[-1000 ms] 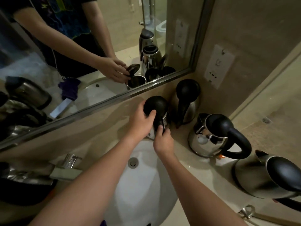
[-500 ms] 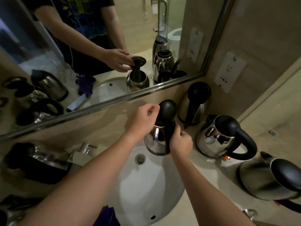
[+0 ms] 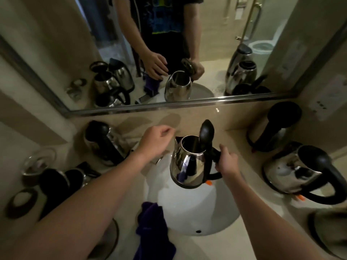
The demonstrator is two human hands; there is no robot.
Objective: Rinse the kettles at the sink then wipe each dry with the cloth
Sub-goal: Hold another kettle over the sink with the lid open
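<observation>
one kettle (image 3: 187, 166) in right hand (image 3: 226, 162); no label readable.

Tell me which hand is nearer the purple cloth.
Left. The left hand hovers beyond the purple cloth, roughly above it; the right hand is off to the cloth's right, gripping the kettle handle.

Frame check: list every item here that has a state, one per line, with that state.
Held kettle: lid flipped open, over the sink.
Right hand: grips the held kettle's handle.
Left hand: loosely curled, holds nothing.
Purple cloth: crumpled, draped over the sink's rim.
Back right kettle: lid shut.
</observation>
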